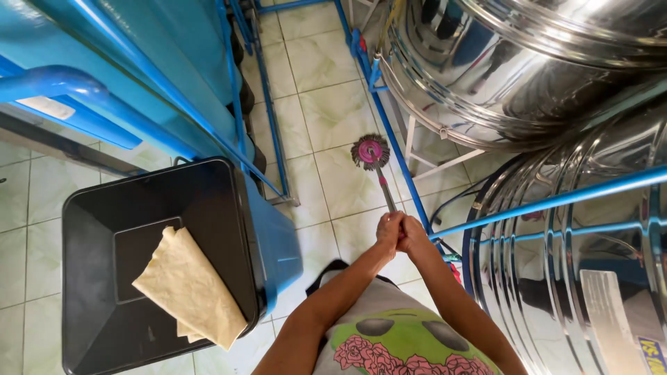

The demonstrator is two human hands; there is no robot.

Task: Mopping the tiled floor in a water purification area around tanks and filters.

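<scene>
Both hands grip the thin metal handle of a mop [385, 187]. My left hand [388, 229] and my right hand [412, 234] are clasped together around the handle's upper end. The round pink and grey mop head [370, 151] rests on the pale green tiled floor [326, 111] ahead of me, between the blue frames.
A black square bin [97, 215] stands at the left with a yellow cloth [187, 286] draped over its rim. Blue tanks and pipes [139, 76] fill the upper left. Large shiny steel tanks [528, 69] and a blue pipe [556, 200] crowd the right.
</scene>
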